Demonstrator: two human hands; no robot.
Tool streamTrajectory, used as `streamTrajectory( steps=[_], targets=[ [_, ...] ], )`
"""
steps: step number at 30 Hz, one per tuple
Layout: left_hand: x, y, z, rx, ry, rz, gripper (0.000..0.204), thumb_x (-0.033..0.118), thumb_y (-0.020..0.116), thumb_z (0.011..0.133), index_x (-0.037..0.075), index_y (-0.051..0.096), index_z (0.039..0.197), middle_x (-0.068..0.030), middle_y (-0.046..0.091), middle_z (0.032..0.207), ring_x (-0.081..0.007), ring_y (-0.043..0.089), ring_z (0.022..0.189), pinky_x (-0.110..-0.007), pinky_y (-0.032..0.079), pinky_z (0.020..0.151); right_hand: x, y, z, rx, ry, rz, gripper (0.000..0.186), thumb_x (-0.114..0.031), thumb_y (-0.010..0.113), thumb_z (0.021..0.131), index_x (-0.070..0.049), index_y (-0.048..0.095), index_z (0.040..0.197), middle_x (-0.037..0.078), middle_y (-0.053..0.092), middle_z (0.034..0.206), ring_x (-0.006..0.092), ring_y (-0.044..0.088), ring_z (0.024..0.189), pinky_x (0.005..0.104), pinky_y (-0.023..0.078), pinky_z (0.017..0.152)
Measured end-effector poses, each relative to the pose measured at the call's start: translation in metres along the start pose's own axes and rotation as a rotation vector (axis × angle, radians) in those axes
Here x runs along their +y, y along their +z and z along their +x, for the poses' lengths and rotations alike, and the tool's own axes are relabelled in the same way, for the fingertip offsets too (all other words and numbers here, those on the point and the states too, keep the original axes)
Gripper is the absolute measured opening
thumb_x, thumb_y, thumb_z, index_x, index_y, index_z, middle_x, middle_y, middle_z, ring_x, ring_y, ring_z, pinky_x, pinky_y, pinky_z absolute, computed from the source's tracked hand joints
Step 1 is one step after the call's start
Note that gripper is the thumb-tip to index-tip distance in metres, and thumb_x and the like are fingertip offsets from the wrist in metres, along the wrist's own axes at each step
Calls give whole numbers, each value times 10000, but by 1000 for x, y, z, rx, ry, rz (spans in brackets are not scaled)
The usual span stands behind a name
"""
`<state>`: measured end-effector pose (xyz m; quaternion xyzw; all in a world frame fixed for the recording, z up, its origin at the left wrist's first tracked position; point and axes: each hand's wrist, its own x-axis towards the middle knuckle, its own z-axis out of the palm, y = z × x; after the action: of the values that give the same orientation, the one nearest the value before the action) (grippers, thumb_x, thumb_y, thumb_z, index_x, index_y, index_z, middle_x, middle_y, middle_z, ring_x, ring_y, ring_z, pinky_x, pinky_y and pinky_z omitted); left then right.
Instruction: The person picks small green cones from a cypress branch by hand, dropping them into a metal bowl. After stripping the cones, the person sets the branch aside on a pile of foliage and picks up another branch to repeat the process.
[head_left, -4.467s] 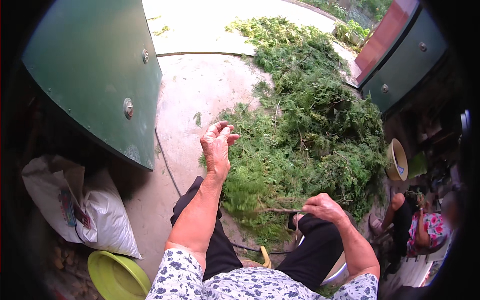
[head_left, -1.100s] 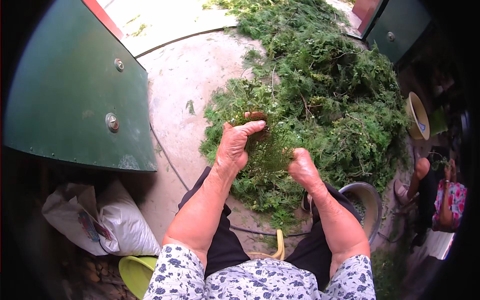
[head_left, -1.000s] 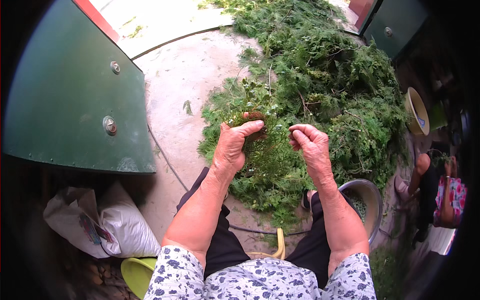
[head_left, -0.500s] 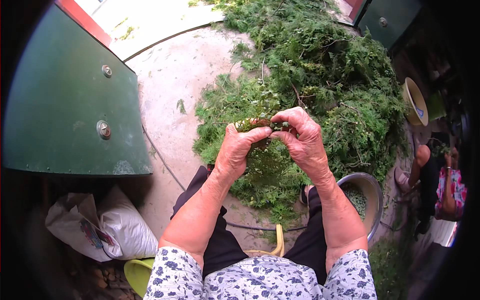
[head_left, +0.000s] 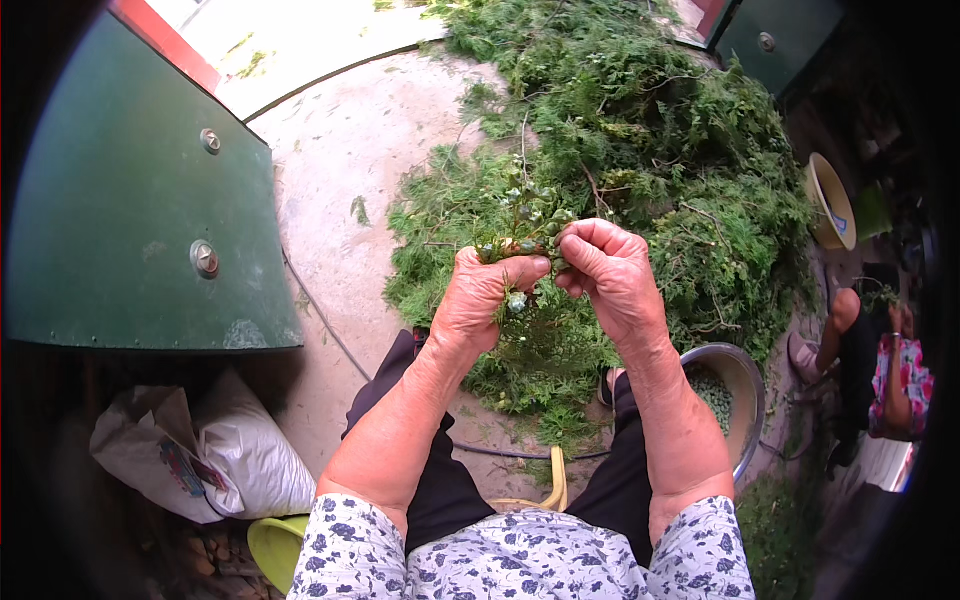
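Observation:
In front of me, my left hand [head_left: 475, 298] is closed round a cypress sprig [head_left: 524, 210] that bears small blue-green cones. Its thumb lies across the stem, and some leaves and a pale cone hang below the fingers. My right hand [head_left: 618, 285] pinches with thumb and forefinger at a small green cone [head_left: 562, 218] on the sprig's right side; the fingertips partly hide it. Beside my right forearm stands a metal basin [head_left: 758, 400] holding many small pale green cones [head_left: 712, 398].
A big heap of cut cypress branches [head_left: 680, 150] covers the floor ahead and right. Green metal door [head_left: 130, 200] at left, white sacks [head_left: 250, 450] and a lime-green basin [head_left: 270, 550] below it. Another person [head_left: 900, 380] sits at right near a beige basin [head_left: 825, 205].
My right hand has turned and shifted slightly, its thumb now over the forefinger. The sprig in my left hand shows more cones, including a pale one below the fingers.

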<state>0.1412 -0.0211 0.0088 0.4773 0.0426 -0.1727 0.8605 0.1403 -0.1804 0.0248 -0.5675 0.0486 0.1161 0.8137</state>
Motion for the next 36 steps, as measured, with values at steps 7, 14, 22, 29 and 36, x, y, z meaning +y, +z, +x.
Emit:
streamTrajectory(
  steps=[7,14,22,29,36],
  targets=[
    [-2,7,2,78,-10,-20,97,67,691,714,63,615,774,49,523,611,-58,432,506,-236,397,541,16,-10,8,22,0,358,105,-119,567,872,-17,555,894,38,591,743,110,578,599,215,437,476],
    [0,12,0,134,104,93,78,93,682,740,69,620,780,55,515,607,-51,434,510,-236,407,554,13,-12,9,-52,59,442,150,-142,561,878,-14,550,955,53,577,826,117,571,672,224,448,526],
    [1,12,0,106,16,53,100,106,684,755,64,631,828,45,541,624,-56,479,536,-228,411,526,18,-4,6,-73,124,254,189,-179,596,862,-11,562,939,5,578,736,68,543,574,175,408,455],
    [-3,5,7,154,147,-7,87,94,669,767,93,592,806,49,499,611,-58,429,505,-238,395,510,5,-8,4,-60,18,416,157,-47,591,817,-27,537,962,46,583,882,119,574,738,222,434,597],
    [-8,-1,9,223,65,-164,109,85,702,735,37,643,813,-4,621,734,-87,546,628,-239,429,535,4,26,-15,-192,-236,-159,250,-13,704,720,-21,617,954,5,589,837,71,552,736,197,450,702]
  ],
)
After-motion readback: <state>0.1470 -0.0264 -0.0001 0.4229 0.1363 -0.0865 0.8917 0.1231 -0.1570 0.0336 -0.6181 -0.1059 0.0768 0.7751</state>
